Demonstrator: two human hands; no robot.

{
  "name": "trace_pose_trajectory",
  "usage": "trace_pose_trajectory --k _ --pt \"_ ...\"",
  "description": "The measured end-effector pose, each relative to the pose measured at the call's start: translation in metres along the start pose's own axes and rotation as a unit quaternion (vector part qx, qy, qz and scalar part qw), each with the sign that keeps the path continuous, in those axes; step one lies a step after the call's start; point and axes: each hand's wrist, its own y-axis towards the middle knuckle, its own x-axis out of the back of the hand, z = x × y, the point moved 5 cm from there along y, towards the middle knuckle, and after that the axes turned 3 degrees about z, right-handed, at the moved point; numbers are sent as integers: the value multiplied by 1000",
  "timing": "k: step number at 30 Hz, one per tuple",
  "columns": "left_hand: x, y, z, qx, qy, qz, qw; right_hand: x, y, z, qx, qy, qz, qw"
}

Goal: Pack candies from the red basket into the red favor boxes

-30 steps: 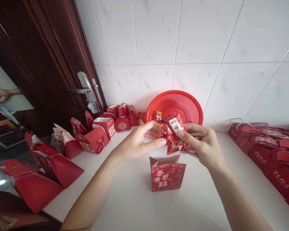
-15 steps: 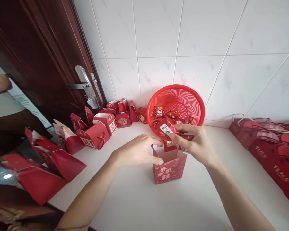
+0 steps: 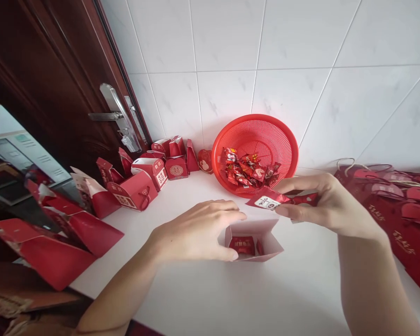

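An open box (image 3: 269, 251) stands on the white table, its pale inside facing up, with a red packet (image 3: 242, 245) lying in it. At the box's left side is my left hand (image 3: 199, 229), fingers apart and curved, holding nothing. My right hand (image 3: 322, 205) is up to the right of the box, thumb and fingers closed on red wrapped candies (image 3: 278, 199), one with a white label. Behind the box, a red mesh basket (image 3: 255, 122) leans by the wall with several red wrapped candies (image 3: 247, 169) inside.
Several red gift boxes (image 3: 135, 189) line the table's left side beside a dark door (image 3: 56, 60) with a metal handle (image 3: 115, 114). Red bags (image 3: 395, 219) with cord handles lie along the right. White tiles (image 3: 290, 37) cover the wall behind.
My right hand has moved right, away from the box opening, with candies in it. The box has tipped so its inside shows. The person seen beyond the door is out of view.
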Motion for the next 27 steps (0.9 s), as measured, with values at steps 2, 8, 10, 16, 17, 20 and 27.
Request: trace_pose_trajectory --k 2,8,10,16,17,20,27 --pt "0 -3 -6 -23 6 -7 1000 0 -4 5 15 -16 12 1000" --pt "4 2 4 -9 1 -19 1000 -5 -6 12 39 -90 2 995" --pt "5 5 9 -4 -8 -22 1000 -9 -3 10 46 -139 3 989" --pt "6 8 12 -13 -33 -33 999 -31 8 -3 61 -170 47 982" --pt "6 8 12 -10 -34 -31 999 -32 9 -4 56 -167 38 984" --pt "5 7 13 -2 -28 -28 999 -23 10 -4 38 -119 -31 992" --pt "6 15 18 -25 -40 -34 998 -16 21 -10 56 217 -147 963"
